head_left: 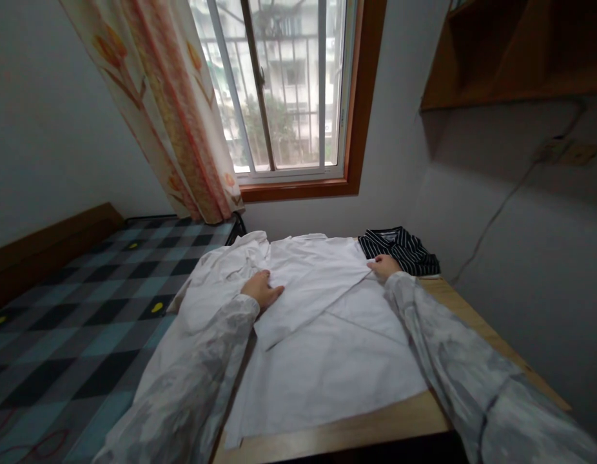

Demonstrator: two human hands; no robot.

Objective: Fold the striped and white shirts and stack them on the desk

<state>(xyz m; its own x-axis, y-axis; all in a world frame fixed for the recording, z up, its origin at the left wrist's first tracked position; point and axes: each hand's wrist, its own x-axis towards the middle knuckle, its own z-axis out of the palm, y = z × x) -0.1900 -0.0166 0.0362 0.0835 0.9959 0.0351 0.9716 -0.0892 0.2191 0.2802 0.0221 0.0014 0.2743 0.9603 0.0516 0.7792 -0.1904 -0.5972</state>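
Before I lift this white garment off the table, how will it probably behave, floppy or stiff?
Probably floppy: the white garment spreads flat over the table with soft creases. It looks like thin cloth, so likely light for its size. The folded-over flap shows no fastening, so it may slip if lifted.

We pinched the edge of a white garment (327,374) with our right hand (385,267); our left hand (262,290) rested on it; striped black clothing (405,252) lay just beside.
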